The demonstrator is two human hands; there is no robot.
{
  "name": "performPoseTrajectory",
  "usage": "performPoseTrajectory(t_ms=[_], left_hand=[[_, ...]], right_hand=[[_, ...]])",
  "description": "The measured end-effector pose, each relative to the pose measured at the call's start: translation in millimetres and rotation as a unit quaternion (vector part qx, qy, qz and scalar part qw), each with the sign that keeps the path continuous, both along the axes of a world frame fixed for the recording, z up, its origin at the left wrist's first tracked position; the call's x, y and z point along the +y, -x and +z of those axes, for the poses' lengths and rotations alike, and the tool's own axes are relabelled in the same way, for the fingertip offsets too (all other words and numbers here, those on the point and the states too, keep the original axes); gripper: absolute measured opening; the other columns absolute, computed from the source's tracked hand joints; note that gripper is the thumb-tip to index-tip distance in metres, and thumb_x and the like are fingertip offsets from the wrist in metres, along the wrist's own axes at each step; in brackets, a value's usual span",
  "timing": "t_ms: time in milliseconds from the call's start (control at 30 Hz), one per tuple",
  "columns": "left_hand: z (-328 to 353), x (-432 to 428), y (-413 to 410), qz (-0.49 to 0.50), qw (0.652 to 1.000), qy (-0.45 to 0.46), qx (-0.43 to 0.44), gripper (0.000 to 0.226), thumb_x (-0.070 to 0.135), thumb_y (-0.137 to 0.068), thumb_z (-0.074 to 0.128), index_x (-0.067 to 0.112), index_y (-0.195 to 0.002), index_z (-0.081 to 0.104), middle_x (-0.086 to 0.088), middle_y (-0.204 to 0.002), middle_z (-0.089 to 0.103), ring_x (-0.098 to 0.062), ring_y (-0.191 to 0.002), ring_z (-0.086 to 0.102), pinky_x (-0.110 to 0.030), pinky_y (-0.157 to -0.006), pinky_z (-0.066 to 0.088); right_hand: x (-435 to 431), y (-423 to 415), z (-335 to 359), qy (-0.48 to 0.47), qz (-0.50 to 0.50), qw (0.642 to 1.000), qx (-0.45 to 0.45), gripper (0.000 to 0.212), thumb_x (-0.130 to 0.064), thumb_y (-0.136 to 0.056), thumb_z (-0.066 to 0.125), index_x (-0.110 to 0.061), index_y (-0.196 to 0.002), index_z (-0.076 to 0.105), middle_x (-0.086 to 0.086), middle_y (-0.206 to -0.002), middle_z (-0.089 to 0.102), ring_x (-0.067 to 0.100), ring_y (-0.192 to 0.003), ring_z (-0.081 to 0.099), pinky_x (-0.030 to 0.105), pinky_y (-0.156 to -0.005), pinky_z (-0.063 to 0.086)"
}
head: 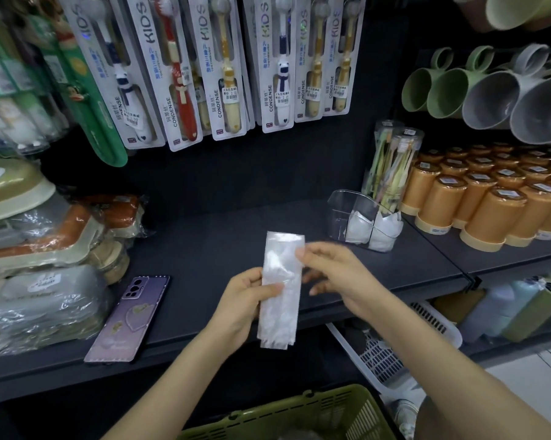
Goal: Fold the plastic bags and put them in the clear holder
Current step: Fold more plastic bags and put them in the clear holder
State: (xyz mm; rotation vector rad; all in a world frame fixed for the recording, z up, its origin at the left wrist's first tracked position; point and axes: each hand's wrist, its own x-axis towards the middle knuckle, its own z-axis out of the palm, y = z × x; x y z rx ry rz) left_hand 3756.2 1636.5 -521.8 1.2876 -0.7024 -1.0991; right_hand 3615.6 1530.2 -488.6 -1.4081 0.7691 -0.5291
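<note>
A white plastic bag (pixel 280 290), folded into a long narrow strip, is held upright above the front of the dark shelf (pixel 204 249). My left hand (pixel 245 300) grips its middle from the left, thumb across the front. My right hand (pixel 331 268) pinches the strip's upper right edge between thumb and fingers. The clear holder (pixel 347 204) stands on the shelf to the upper right of my hands, with two folded white bags (pixel 375 230) in its compartments.
A purple phone (pixel 131 319) lies on the shelf at the left, next to wrapped packages (pixel 45 296). Orange cups (pixel 490 201) and a toothbrush tube (pixel 391 163) stand right of the holder. Toothbrush packs (pixel 223 68) hang above. A green basket (pixel 299 414) sits below.
</note>
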Motion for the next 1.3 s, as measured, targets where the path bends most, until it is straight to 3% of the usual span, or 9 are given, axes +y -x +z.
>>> performPoseTrajectory(t_ms=[100, 267, 500, 733, 867, 967, 1033, 1133, 1300], left_hand=[[0.3, -0.6, 6.3, 0.049, 0.998, -0.009, 0.043, 0.016, -0.004, -0.085, 0.061, -0.002, -0.099, 0.068, -0.018, -0.094, 0.072, -0.026, -0.081, 0.070, -0.030, -0.066, 0.056], [-1.3, 2.5, 11.9, 0.070, 0.996, -0.017, 0.059, 0.018, -0.004, -0.086, 0.060, -0.003, -0.102, 0.068, -0.018, -0.095, 0.072, -0.026, -0.080, 0.071, -0.032, -0.065, 0.057], [3.0, 10.9, 4.3, 0.027, 0.998, -0.031, 0.041, 0.019, 0.005, -0.091, 0.058, 0.003, -0.107, 0.067, -0.013, -0.103, 0.073, -0.030, -0.093, 0.070, -0.036, -0.072, 0.056], [7.9, 9.7, -0.1, 0.011, 0.999, -0.029, 0.010, 0.018, 0.000, -0.091, 0.056, 0.006, -0.104, 0.067, -0.011, -0.099, 0.073, -0.024, -0.088, 0.071, -0.034, -0.073, 0.058], [12.0, 9.6, -5.4, -0.033, 0.994, -0.015, 0.100, 0.034, 0.009, -0.084, 0.056, 0.001, -0.117, 0.061, -0.021, -0.108, 0.069, -0.031, -0.092, 0.069, -0.040, -0.075, 0.059], [16.9, 11.3, -11.0, -0.078, 0.981, -0.039, 0.173, 0.055, 0.036, -0.089, 0.046, -0.006, -0.122, 0.057, -0.027, -0.106, 0.067, -0.036, -0.089, 0.068, -0.042, -0.071, 0.057], [19.0, 9.6, -12.2, -0.091, 0.984, -0.074, 0.138, 0.061, 0.048, -0.086, 0.053, -0.004, -0.118, 0.060, -0.026, -0.107, 0.067, -0.033, -0.091, 0.068, -0.041, -0.073, 0.057], [19.8, 5.6, -11.8, -0.120, 0.990, -0.062, 0.031, 0.035, 0.017, -0.073, 0.074, 0.003, -0.105, 0.067, -0.018, -0.103, 0.070, -0.023, -0.089, 0.069, -0.032, -0.070, 0.057], [18.8, -9.3, -10.9, -0.093, 0.986, -0.042, -0.133, 0.015, -0.004, -0.080, 0.070, 0.009, -0.086, 0.065, -0.006, -0.082, 0.073, -0.017, -0.079, 0.069, -0.027, -0.069, 0.054]], right_hand=[[15.9, 0.6, -14.7, -0.058, 0.014, 0.998, 0.005, 0.025, -0.021, -0.087, 0.069, -0.002, -0.102, 0.071, 0.007, -0.084, 0.070, 0.013, -0.065, 0.059, 0.021, -0.052, 0.045], [23.6, -4.2, -17.9, -0.048, 0.000, 0.999, -0.003, 0.012, -0.006, -0.088, 0.065, -0.003, -0.097, 0.071, 0.008, -0.079, 0.070, 0.014, -0.062, 0.060, 0.021, -0.048, 0.042], [22.2, -6.1, -18.0, -0.034, -0.006, 0.999, -0.016, 0.015, 0.004, -0.086, 0.062, -0.009, -0.089, 0.069, 0.013, -0.082, 0.068, 0.015, -0.061, 0.061, 0.019, -0.043, 0.040], [19.0, -5.8, -16.7, -0.042, 0.001, 0.998, -0.046, 0.017, 0.005, -0.086, 0.062, -0.005, -0.096, 0.070, 0.014, -0.086, 0.067, 0.013, -0.061, 0.059, 0.020, -0.045, 0.041], [18.6, -0.7, -14.5, 0.030, -0.011, 0.997, -0.069, 0.017, 0.006, -0.085, 0.062, -0.007, -0.091, 0.071, 0.005, -0.085, 0.072, 0.015, -0.076, 0.067, 0.027, -0.065, 0.054], [15.8, 2.2, -15.0, 0.155, 0.006, 0.983, -0.094, 0.030, 0.015, -0.083, 0.058, -0.012, -0.083, 0.074, -0.002, -0.083, 0.070, 0.008, -0.082, 0.065, 0.019, -0.074, 0.051], [12.5, 2.9, -18.2, 0.241, 0.016, 0.966, -0.092, 0.037, 0.017, -0.082, 0.059, -0.016, -0.079, 0.074, -0.003, -0.082, 0.065, 0.007, -0.081, 0.062, 0.018, -0.074, 0.048], [6.5, 7.1, -19.8, 0.268, 0.040, 0.959, -0.086, 0.038, 0.017, -0.081, 0.060, -0.018, -0.082, 0.075, -0.003, -0.086, 0.066, 0.009, -0.084, 0.063, 0.020, -0.076, 0.049], [-15.3, 28.0, -8.3, 0.060, 0.112, 0.987, -0.097, 0.034, -0.003, -0.075, 0.059, -0.010, -0.107, 0.069, 0.008, -0.103, 0.071, 0.023, -0.096, 0.067, 0.032, -0.083, 0.055]])
